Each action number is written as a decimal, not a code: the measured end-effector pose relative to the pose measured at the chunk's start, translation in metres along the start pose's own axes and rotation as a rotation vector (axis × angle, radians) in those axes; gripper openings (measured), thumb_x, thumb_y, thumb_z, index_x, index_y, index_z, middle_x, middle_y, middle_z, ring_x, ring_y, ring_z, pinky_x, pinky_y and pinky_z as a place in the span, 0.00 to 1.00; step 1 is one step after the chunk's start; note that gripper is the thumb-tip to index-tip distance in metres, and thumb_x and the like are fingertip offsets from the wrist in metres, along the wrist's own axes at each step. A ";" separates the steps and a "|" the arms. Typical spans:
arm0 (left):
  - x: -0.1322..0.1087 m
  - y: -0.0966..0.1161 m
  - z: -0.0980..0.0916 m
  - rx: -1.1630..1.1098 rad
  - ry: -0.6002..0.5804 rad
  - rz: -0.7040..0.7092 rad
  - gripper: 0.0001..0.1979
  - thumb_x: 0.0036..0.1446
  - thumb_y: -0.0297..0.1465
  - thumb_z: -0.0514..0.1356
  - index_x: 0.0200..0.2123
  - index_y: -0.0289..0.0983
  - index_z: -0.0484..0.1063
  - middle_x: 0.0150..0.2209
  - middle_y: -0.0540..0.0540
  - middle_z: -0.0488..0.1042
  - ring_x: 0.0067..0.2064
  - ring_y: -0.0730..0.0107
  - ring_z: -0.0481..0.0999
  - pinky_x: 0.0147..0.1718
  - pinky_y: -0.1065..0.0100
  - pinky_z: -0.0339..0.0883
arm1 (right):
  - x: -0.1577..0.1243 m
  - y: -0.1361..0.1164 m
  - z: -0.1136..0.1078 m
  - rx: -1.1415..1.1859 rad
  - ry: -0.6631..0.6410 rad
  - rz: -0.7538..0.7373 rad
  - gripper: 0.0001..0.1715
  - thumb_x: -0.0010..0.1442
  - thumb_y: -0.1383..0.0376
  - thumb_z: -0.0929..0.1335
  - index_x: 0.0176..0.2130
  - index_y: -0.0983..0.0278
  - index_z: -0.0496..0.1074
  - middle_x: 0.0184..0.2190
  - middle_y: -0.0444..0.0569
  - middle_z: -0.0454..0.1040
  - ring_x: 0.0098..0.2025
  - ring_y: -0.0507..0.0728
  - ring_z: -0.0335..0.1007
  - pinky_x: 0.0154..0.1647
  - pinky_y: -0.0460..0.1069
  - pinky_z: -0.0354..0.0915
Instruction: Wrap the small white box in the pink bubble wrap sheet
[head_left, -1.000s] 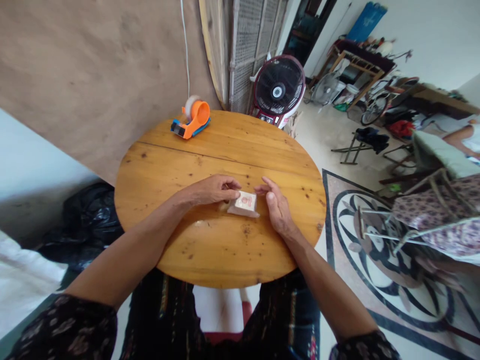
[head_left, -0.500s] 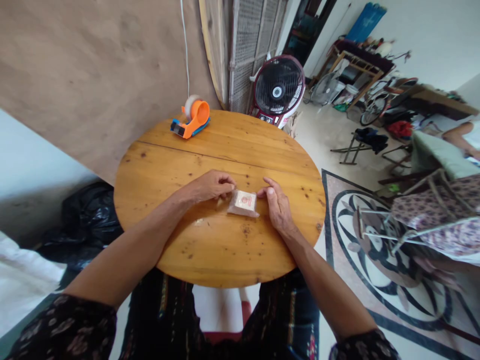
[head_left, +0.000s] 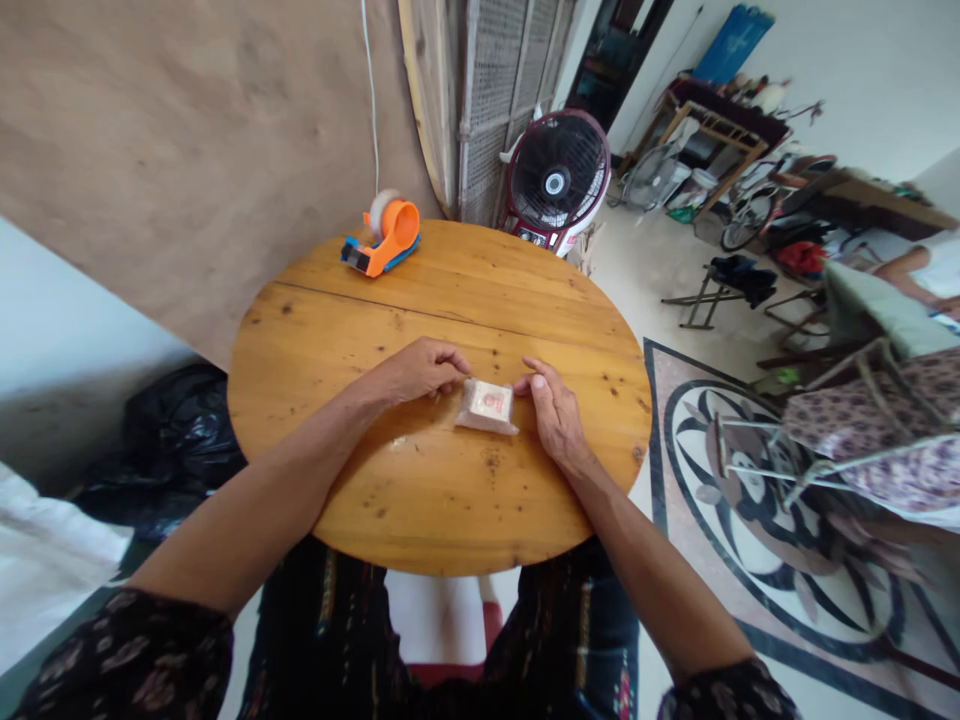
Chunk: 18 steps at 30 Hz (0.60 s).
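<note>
A small pale block (head_left: 491, 402) with red print lies in clear plastic wrapping on the round wooden table (head_left: 435, 500). My left hand (head_left: 424, 370) rests at its left side, fingers loosely bent and the fingertips close to the wrapping; whether they touch it I cannot tell. On the other side, my right hand (head_left: 553, 405) lies with thumb and fingers apart, fingertips beside the block's right edge. Neither hand grips the block. Toward the table's back left stands an orange and blue tape dispenser (head_left: 386, 240) with a roll of tape.
A dark red fan (head_left: 556, 180) stands behind the table. Black plastic bags (head_left: 165, 450) lie to the left, below the wooden panel. At right are a small folding stool (head_left: 720, 285), cloth-covered furniture and another person's arm (head_left: 911, 275) at the edge.
My left hand's fingers have shifted slightly, the thumb drawing up a little. The block and my right hand stay almost still. The other person's arm at far right has moved.
</note>
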<state>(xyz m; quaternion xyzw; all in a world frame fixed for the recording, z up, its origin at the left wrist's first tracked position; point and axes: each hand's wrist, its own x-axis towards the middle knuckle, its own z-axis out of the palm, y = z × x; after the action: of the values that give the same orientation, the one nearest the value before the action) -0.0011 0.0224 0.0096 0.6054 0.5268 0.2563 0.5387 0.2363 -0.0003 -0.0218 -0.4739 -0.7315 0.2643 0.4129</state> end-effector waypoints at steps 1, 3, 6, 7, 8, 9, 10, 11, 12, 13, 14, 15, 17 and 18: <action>0.000 0.000 0.000 0.004 -0.001 -0.001 0.09 0.48 0.27 0.56 0.35 0.36 0.72 0.24 0.49 0.71 0.25 0.73 0.70 0.22 0.73 0.63 | 0.000 0.000 0.000 0.000 0.000 0.000 0.27 0.69 0.51 0.55 0.56 0.62 0.66 0.36 0.49 0.76 0.41 0.58 0.73 0.50 0.57 0.67; 0.000 0.000 0.000 0.012 -0.005 -0.001 0.10 0.47 0.28 0.56 0.35 0.36 0.72 0.25 0.49 0.72 0.25 0.72 0.70 0.23 0.72 0.63 | 0.000 0.000 0.000 0.001 0.000 0.000 0.27 0.69 0.51 0.55 0.56 0.62 0.66 0.36 0.49 0.76 0.41 0.58 0.73 0.50 0.56 0.67; 0.001 -0.002 -0.001 0.013 -0.008 0.007 0.09 0.46 0.28 0.57 0.34 0.37 0.72 0.25 0.49 0.72 0.26 0.72 0.70 0.23 0.71 0.63 | 0.001 0.001 0.001 0.002 0.001 0.000 0.26 0.69 0.51 0.55 0.56 0.62 0.66 0.35 0.49 0.76 0.41 0.58 0.73 0.49 0.56 0.67; 0.001 -0.002 -0.001 0.010 -0.009 0.008 0.09 0.46 0.28 0.57 0.34 0.37 0.72 0.25 0.49 0.72 0.25 0.72 0.70 0.23 0.71 0.63 | 0.001 0.001 0.001 0.003 0.002 0.002 0.26 0.69 0.51 0.55 0.56 0.62 0.67 0.35 0.49 0.76 0.41 0.58 0.73 0.49 0.56 0.67; 0.001 -0.002 -0.001 0.007 -0.011 0.005 0.09 0.47 0.28 0.57 0.33 0.37 0.72 0.24 0.49 0.72 0.25 0.72 0.70 0.23 0.71 0.63 | 0.001 0.001 0.001 0.003 0.003 0.004 0.26 0.69 0.51 0.55 0.55 0.61 0.67 0.36 0.49 0.76 0.41 0.58 0.73 0.49 0.56 0.67; 0.001 -0.002 -0.001 0.005 -0.014 0.002 0.08 0.47 0.28 0.57 0.33 0.37 0.72 0.24 0.49 0.71 0.24 0.72 0.70 0.23 0.71 0.62 | 0.001 0.001 0.001 0.004 0.003 0.005 0.26 0.69 0.51 0.55 0.55 0.61 0.67 0.36 0.49 0.76 0.41 0.58 0.73 0.49 0.56 0.67; 0.001 -0.002 -0.001 0.004 -0.017 -0.001 0.08 0.48 0.28 0.57 0.34 0.37 0.72 0.23 0.49 0.71 0.24 0.72 0.69 0.23 0.71 0.62 | 0.001 0.001 0.001 0.004 0.003 0.005 0.26 0.69 0.51 0.55 0.55 0.62 0.67 0.36 0.49 0.76 0.41 0.58 0.73 0.49 0.56 0.67; 0.001 -0.002 -0.001 0.004 -0.019 -0.002 0.08 0.48 0.29 0.57 0.34 0.37 0.72 0.23 0.50 0.71 0.23 0.73 0.69 0.22 0.71 0.62 | 0.001 0.001 0.001 0.004 0.002 0.005 0.26 0.69 0.52 0.55 0.55 0.62 0.67 0.36 0.49 0.76 0.40 0.58 0.73 0.49 0.56 0.67; 0.000 -0.001 -0.001 0.005 -0.020 -0.002 0.07 0.48 0.29 0.57 0.34 0.37 0.72 0.22 0.50 0.71 0.23 0.73 0.69 0.22 0.71 0.62 | 0.001 0.000 0.001 0.004 0.002 0.004 0.26 0.69 0.52 0.55 0.55 0.62 0.67 0.36 0.49 0.76 0.40 0.57 0.73 0.49 0.56 0.67; 0.000 0.000 -0.001 0.006 -0.020 -0.002 0.07 0.49 0.29 0.57 0.34 0.37 0.71 0.22 0.50 0.71 0.23 0.73 0.69 0.22 0.71 0.62 | 0.001 0.000 0.001 0.003 0.000 0.003 0.26 0.69 0.52 0.55 0.55 0.62 0.67 0.36 0.49 0.76 0.40 0.57 0.73 0.49 0.56 0.67; -0.001 0.001 -0.001 0.008 -0.019 -0.002 0.07 0.49 0.29 0.58 0.33 0.37 0.71 0.22 0.50 0.71 0.23 0.73 0.69 0.22 0.71 0.63 | 0.001 0.000 0.001 0.003 -0.001 0.002 0.26 0.69 0.52 0.56 0.55 0.62 0.67 0.36 0.49 0.76 0.41 0.57 0.73 0.49 0.56 0.67; -0.002 0.002 -0.001 0.011 -0.018 -0.003 0.07 0.49 0.30 0.58 0.34 0.37 0.71 0.22 0.50 0.70 0.24 0.73 0.69 0.23 0.71 0.63 | 0.001 0.000 0.001 0.003 -0.001 0.002 0.25 0.69 0.52 0.56 0.55 0.62 0.67 0.36 0.49 0.76 0.41 0.57 0.73 0.49 0.56 0.67; -0.003 0.004 -0.001 0.017 -0.016 -0.008 0.07 0.49 0.30 0.58 0.34 0.37 0.72 0.22 0.50 0.70 0.23 0.73 0.69 0.23 0.71 0.63 | 0.001 -0.001 0.001 0.005 0.001 0.002 0.25 0.69 0.52 0.56 0.55 0.61 0.67 0.36 0.49 0.76 0.41 0.57 0.73 0.49 0.56 0.67; -0.003 0.004 -0.001 0.019 -0.018 -0.010 0.07 0.49 0.30 0.58 0.34 0.37 0.72 0.22 0.50 0.70 0.23 0.73 0.69 0.23 0.71 0.62 | 0.001 -0.001 0.001 0.005 0.002 0.001 0.25 0.68 0.52 0.56 0.54 0.61 0.68 0.36 0.49 0.76 0.41 0.57 0.73 0.49 0.56 0.67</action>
<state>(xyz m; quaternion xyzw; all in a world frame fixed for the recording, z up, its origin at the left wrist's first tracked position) -0.0015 0.0206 0.0141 0.6101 0.5272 0.2434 0.5390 0.2350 0.0005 -0.0213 -0.4736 -0.7300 0.2661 0.4148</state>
